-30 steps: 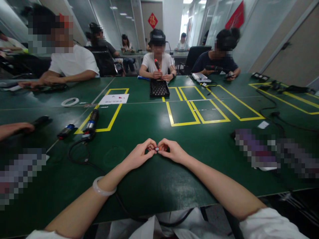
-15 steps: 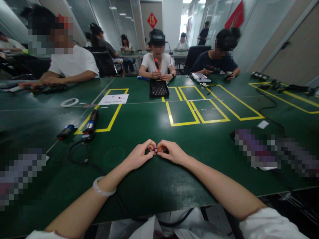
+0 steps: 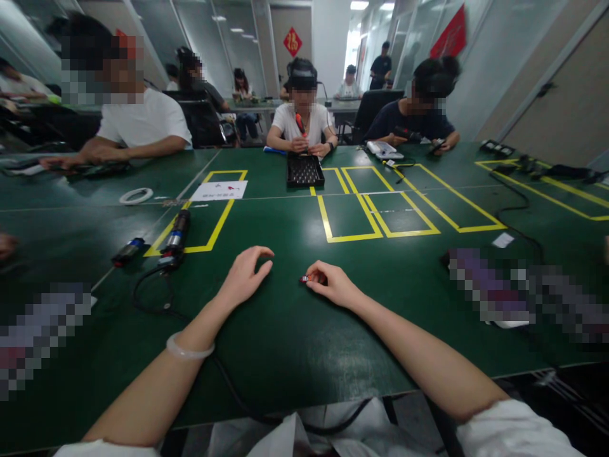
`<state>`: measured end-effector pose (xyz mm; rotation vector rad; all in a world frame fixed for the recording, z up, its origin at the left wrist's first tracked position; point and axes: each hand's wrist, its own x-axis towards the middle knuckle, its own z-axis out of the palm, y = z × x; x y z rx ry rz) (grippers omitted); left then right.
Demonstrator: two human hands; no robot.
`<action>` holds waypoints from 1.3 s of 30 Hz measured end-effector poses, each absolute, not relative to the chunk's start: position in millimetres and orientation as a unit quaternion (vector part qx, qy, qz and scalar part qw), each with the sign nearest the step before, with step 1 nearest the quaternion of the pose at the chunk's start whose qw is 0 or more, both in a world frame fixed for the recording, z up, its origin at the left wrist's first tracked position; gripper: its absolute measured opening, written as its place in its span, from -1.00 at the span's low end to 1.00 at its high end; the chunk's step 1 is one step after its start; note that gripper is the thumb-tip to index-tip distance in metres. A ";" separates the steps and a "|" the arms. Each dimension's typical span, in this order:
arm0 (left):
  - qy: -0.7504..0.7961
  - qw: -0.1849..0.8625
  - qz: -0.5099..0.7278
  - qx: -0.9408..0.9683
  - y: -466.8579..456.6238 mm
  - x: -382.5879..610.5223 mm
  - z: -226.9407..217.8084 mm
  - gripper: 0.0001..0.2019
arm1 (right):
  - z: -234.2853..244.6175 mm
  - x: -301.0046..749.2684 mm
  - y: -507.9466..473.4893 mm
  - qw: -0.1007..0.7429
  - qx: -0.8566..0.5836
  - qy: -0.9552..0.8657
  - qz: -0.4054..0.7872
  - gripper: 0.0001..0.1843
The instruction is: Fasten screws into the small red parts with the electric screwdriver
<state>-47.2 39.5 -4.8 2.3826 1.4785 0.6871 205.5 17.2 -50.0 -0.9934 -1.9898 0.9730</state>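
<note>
Between the thumb and fingers of my right hand (image 3: pixel 333 284) is a small orange and silver-grey part (image 3: pixel 305 279), too small to name by kind. It sticks out to the left of the fingertips, low over the green table (image 3: pixel 304 343). My left hand (image 3: pixel 246 274) is apart from it, further left, with thumb and fingers spread and nothing between them. A pale bangle (image 3: pixel 190 348) circles my left wrist. Left of that hand lies a black and silver cylindrical tool (image 3: pixel 176 231) with a black cable.
A shorter black cylinder (image 3: pixel 128 252) lies at the left. Yellow tape outlines (image 3: pixel 354 239) mark the table. Across it a person (image 3: pixel 304 120) holds a red-handled tool over a black tray (image 3: pixel 305 180). A printed sheet (image 3: pixel 219 190) and a white ring (image 3: pixel 136 196) lie further back.
My left hand has let go of the small part and moved left and slightly away from me, its fingers opening. The part stays in my right hand, which has shifted slightly.
</note>
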 end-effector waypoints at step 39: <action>0.636 -0.037 0.083 0.766 39.4 -61.7 -19.7 -0.36 | -54.2 204.0 20.7 0.364 -0.392 -0.754 0.381 -0.85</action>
